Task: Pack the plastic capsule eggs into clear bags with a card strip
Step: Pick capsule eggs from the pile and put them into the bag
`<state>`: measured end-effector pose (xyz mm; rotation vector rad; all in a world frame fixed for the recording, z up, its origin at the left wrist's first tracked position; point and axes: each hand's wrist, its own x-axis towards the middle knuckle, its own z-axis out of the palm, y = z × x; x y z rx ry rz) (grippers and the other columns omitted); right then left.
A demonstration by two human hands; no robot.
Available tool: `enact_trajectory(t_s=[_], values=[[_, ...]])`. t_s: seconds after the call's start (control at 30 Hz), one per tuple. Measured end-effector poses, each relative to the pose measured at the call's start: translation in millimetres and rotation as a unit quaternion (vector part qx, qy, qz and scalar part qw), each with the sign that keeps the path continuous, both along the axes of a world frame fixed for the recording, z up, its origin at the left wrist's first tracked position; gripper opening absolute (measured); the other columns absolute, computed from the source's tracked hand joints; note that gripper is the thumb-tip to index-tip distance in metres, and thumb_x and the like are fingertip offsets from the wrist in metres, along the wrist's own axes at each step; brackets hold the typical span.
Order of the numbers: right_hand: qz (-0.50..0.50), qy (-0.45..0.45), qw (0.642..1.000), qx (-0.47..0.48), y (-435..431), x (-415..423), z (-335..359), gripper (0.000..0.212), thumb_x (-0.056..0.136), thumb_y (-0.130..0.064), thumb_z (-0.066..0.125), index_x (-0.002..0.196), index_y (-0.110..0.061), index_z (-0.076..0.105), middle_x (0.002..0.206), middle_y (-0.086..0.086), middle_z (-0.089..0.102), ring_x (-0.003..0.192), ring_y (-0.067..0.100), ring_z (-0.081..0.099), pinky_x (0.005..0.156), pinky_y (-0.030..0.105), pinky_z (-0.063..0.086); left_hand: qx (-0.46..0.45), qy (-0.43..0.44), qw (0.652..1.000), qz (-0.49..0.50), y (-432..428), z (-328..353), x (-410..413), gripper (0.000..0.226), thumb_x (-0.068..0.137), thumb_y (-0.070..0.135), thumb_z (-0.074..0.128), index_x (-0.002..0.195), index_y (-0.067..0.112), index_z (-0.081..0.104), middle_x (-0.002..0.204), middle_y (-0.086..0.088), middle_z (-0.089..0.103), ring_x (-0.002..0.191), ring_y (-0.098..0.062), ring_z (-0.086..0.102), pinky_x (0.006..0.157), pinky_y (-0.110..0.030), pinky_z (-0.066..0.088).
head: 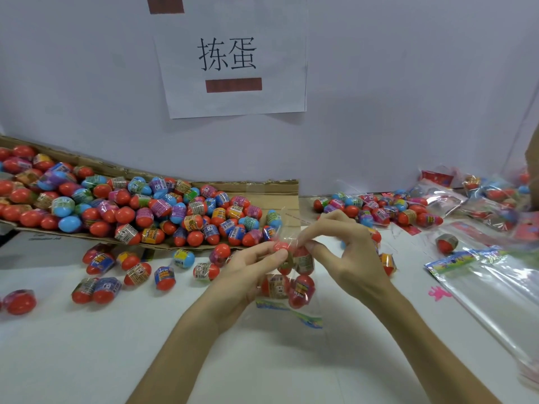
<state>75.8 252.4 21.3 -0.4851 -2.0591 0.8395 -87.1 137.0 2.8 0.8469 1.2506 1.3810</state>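
A packer loads a clear bag [303, 323] at a sorting table [87, 345]. The bag hangs below both hands, and a printed band, apparently the card strip [291, 312], lies across its lower end, nearest the packer. About four capsule eggs [302, 290] sit inside it, just under the fingers.

The left hand [250, 266] pinches a red egg [281, 246] at the bag's mouth. Directly opposite, the right hand [344, 252] grips the film between thumb and fingertips, holding the opening apart.

The step in hand appears to be feeding one more egg in. It is likely done best by holding the mouth wide and slack, sliding the egg in end first, and letting it drop onto the others rather than forcing it against the thin film. The strip should stay flat at the bottom.

To the left of the left hand, loose eggs [137, 274] dot the table. Beyond them, a cardboard tray [280, 189] holds the main heap. To the right of the right hand lies a stack of empty bags [495, 293], with what look like finished packs [437, 196] farther off. A paper sign [233, 56] hangs on the wall behind.
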Motion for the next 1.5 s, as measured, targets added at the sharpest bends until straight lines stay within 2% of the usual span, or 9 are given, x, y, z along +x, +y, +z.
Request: enact_trajectory(t_s=[0.17,0.23,0.37,0.6,0.87,1.0,1.2,1.33,1.5], values=[[-0.062,0.028,0.997,0.032,-3.2,-4.2,1.0,0.031,0.086,-0.019,0.071,0.11,-0.04,0.068,0.104,-0.029,0.066,0.109,0.005,0.058,0.094,0.031,0.048,0.014,-0.009,0.999,0.043,2.3,-0.3,2.9,0.043,0.09,0.038,0.067,0.129,0.019,0.069,0.124,-0.013,0.074,0.115,-0.038,0.071,0.091,-0.05,0.061],[-0.059,0.043,0.996,-0.044,-1.6,-4.9,2.1,0.041,0.084,-0.038,0.069,0.122,-0.044,0.056,0.115,-0.031,0.061,0.115,0.0,0.058,0.093,0.016,0.048,0.036,-0.021,0.996,0.084,4.1,-0.2,-0.3,0.045,0.088,0.038,0.067,0.129,0.019,0.068,0.122,-0.01,0.076,0.112,-0.035,0.073,0.087,-0.045,0.063],[0.044,-0.088,0.971,-0.22,3.7,-7.9,-1.6,0.07,0.071,-0.067,0.069,0.132,-0.037,0.051,0.113,-0.015,0.067,0.097,0.003,0.069,0.078,0.023,0.056,0.075,-0.017,0.986,0.149,4.6,-0.7,-4.8,0.045,0.088,0.042,0.067,0.129,0.025,0.068,0.12,-0.006,0.077,0.108,-0.029,0.074,0.089,-0.048,0.061],[0.084,-0.077,0.949,-0.296,-4.0,-17.7,-15.1,0.019,0.096,-0.018,0.069,0.111,-0.028,0.071,0.1,-0.002,0.075,0.085,0.023,0.075,0.061,0.03,0.061,0.094,0.017,0.982,0.161,4.6,-0.6,-1.2,0.035,0.087,0.04,0.067,0.121,0.029,0.069,0.115,-0.006,0.077,0.105,-0.029,0.075,0.089,-0.052,0.061],[0.056,-0.109,0.965,-0.231,-0.8,-17.4,-14.2,0.011,0.07,-0.029,0.065,0.08,-0.032,0.069,0.087,-0.002,0.073,0.086,0.02,0.07,0.079,0.039,0.059,0.078,0.053,0.984,0.15,5.5,-2.7,4.9,0.026,0.095,0.035,0.066,0.119,0.025,0.071,0.109,-0.004,0.078,0.099,-0.023,0.076,0.074,-0.031,0.063],[0.05,-0.084,0.965,-0.244,2.0,-15.3,-12.2,0.009,0.063,-0.024,0.06,0.055,-0.027,0.061,0.067,-0.008,0.063,0.069,0.009,0.063,0.063,0.026,0.051,0.073,0.074,0.984,0.148,7.4,-5.3,10.0,0.017,0.101,0.027,0.063,0.114,0.024,0.073,0.101,-0.003,0.079,0.093,-0.021,0.077,0.069,-0.025,0.059],[0.095,-0.043,0.944,-0.313,1.3,-15.1,-12.9,0.038,0.077,-0.039,0.076,0.11,-0.021,0.067,0.108,0.001,0.069,0.095,0.016,0.071,0.08,0.027,0.059,0.086,0.077,0.978,0.174,7.1,-6.0,5.3,0.014,0.1,0.018,0.063,0.11,0.023,0.073,0.097,-0.001,0.08,0.089,-0.019,0.078,0.067,-0.024,0.059],[0.003,0.018,0.962,-0.272,0.5,-15.5,-12.3,0.008,0.094,-0.024,0.07,0.094,-0.016,0.073,0.091,0.0,0.075,0.089,0.017,0.073,0.076,0.029,0.061,0.074,0.075,0.979,0.173,7.6,-6.9,6.5,0.017,0.1,0.018,0.063,0.111,0.025,0.074,0.1,0.001,0.079,0.093,-0.019,0.077,0.065,-0.025,0.059],[-0.009,0.009,0.965,-0.263,-1.3,-16.3,-13.6,0.013,0.099,-0.018,0.063,0.097,-0.019,0.076,0.091,-0.003,0.076,0.089,0.01,0.072,0.068,0.022,0.059,0.074,0.049,0.979,0.184,7.9,-7.4,5.8,0.015,0.099,0.015,0.064,0.112,0.016,0.073,0.102,-0.005,0.079,0.097,-0.02,0.077,0.072,-0.029,0.061]])
